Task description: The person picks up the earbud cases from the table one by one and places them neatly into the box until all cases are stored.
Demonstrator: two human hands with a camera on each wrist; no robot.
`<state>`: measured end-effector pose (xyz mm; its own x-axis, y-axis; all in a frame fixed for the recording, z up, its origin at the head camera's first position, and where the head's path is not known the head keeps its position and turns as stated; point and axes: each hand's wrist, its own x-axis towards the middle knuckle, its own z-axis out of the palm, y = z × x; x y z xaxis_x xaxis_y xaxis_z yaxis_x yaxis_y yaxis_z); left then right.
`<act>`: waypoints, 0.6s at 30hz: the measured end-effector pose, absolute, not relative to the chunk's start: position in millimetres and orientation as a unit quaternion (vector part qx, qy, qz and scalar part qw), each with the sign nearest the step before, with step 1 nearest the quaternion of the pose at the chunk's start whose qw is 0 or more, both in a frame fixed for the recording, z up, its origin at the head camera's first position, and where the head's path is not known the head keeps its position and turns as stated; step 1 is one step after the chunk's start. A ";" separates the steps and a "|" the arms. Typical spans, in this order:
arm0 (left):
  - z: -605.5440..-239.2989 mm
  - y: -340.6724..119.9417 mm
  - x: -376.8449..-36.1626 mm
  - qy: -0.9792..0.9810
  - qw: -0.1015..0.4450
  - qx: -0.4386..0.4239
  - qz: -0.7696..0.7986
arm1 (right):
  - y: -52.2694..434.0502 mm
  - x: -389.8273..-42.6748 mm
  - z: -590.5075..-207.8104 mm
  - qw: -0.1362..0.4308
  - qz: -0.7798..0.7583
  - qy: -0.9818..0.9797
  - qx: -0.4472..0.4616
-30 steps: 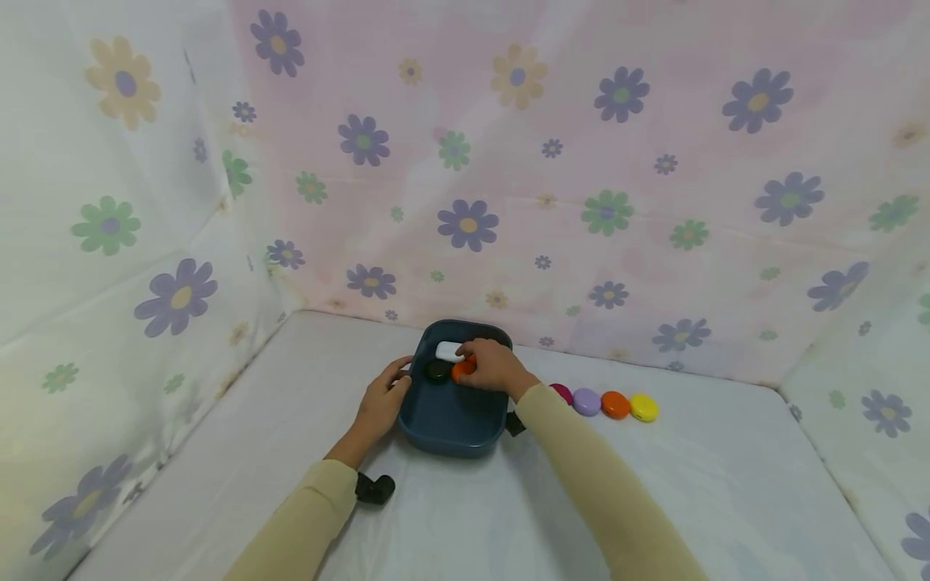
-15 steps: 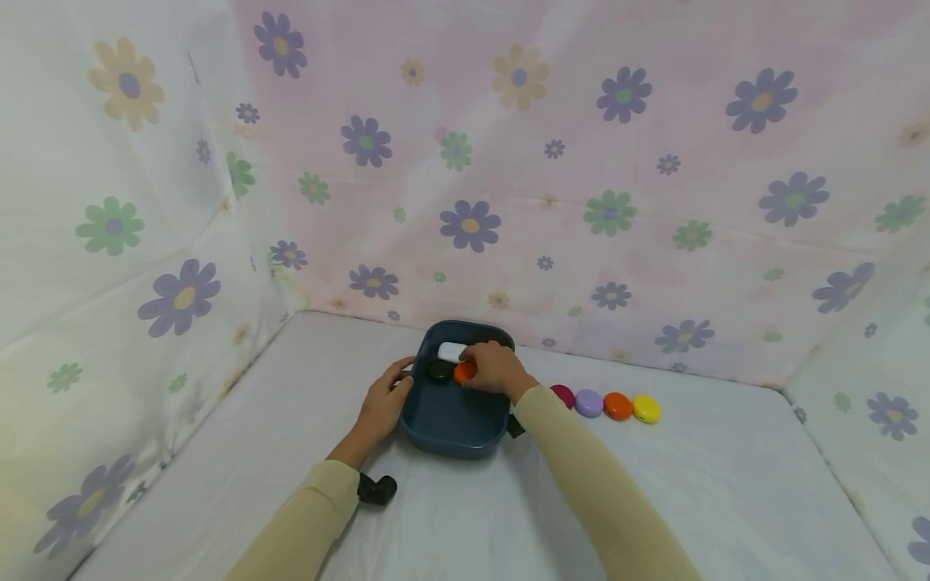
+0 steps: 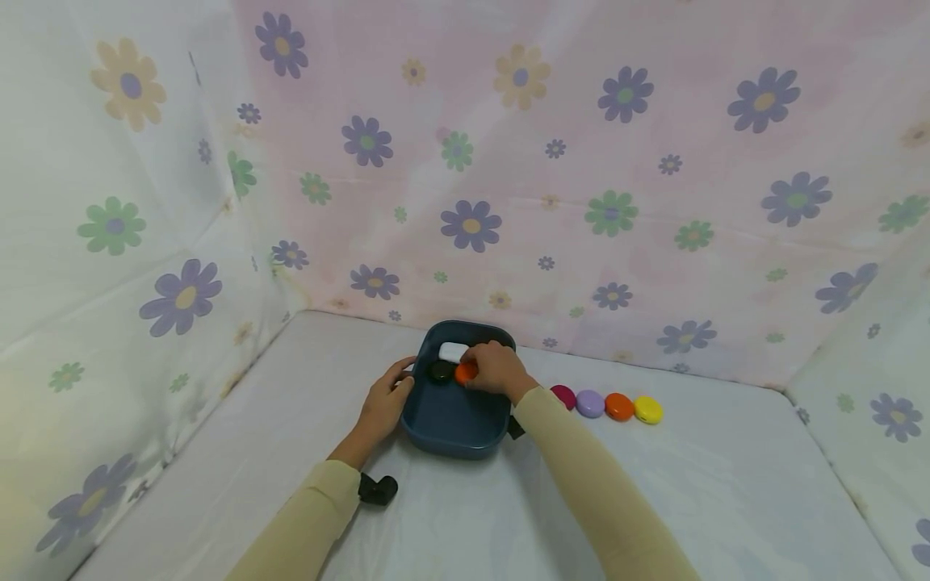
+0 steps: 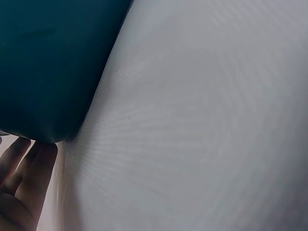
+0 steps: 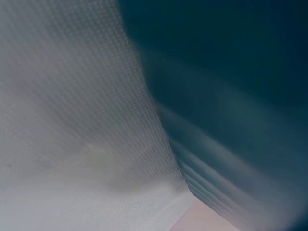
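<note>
A dark blue tray (image 3: 450,424) sits on the white sheet near the back wall. Inside it lie a white piece (image 3: 452,352), a black disc (image 3: 439,370) and an orange disc (image 3: 465,372). My right hand (image 3: 490,367) reaches into the tray and its curled fingers pinch the orange disc. My left hand (image 3: 385,399) rests against the tray's left wall with straight fingers (image 4: 26,166), seen beside the blue wall (image 4: 48,67) in the left wrist view. The right wrist view shows only the blurred tray wall (image 5: 231,96) and sheet.
To the right of the tray a row of discs lies on the sheet: magenta (image 3: 563,395), purple (image 3: 590,403), orange (image 3: 619,406) and yellow (image 3: 647,409). Flowered cloth walls close in the back and both sides. A black wrist camera mount (image 3: 378,488) hangs below my left sleeve.
My right hand has lowered the orange disc slightly beside the black disc in the tray. The left hand has stayed on the tray's wall.
</note>
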<state>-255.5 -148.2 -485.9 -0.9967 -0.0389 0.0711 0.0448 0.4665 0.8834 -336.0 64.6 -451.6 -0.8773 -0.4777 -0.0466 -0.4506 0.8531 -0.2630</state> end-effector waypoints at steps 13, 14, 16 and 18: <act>-487.6 -148.5 -257.6 -0.854 0.041 -0.001 -0.518 | 64.0 -340.1 -456.2 0.048 -0.107 0.964 -0.238; -487.5 -148.5 -257.6 -0.855 0.041 0.000 -0.518 | 64.1 -339.9 -456.3 0.048 -0.107 0.964 -0.239; -487.3 -148.3 -257.5 -0.855 0.040 0.000 -0.517 | 64.5 -339.4 -456.0 0.047 -0.107 0.964 -0.241; -486.8 -148.1 -257.3 -0.855 0.038 0.001 -0.518 | 65.2 -339.1 -455.6 0.046 -0.110 0.963 -0.242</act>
<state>-257.3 -148.1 -486.8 -0.9971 -0.0416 0.0639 0.0374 0.4638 0.8851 -339.1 65.2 -455.6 -0.8789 -0.4757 -0.0351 -0.4556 0.8590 -0.2337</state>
